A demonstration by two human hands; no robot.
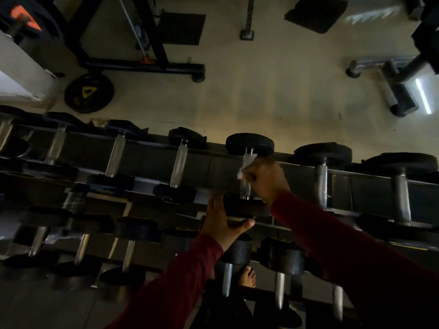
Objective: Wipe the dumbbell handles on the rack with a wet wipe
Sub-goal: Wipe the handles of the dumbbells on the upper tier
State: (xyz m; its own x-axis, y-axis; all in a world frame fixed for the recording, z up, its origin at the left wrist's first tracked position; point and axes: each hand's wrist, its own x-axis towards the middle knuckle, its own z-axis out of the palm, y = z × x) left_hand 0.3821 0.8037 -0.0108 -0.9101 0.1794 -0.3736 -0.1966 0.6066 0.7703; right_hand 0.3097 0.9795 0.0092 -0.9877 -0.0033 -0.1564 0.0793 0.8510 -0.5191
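We are partway along the top row of the rack (297, 166), as far as we can judge: our right hand (266, 179) is on one handle (247, 179) near the middle of that row, with dumbbells to either side and a whole lower row below. Nothing shows which handles are already clean, so we cannot say how many are left.

Our right fingers are curled around the handle, pinching the wipe (247, 166) against it; the white wipe pokes out just above and left of the knuckles. The right forearm comes up from the lower right in a dark red sleeve, wrist bent over the bar.

Our left hand (225, 219) steadies the same dumbbell (248, 176): the fingers lie straight against the near head, just below the right fingers, thumb stretched under it. They press rather than grip.

The next handle (322, 184) stands to the right of the right fingers, untouched for now.
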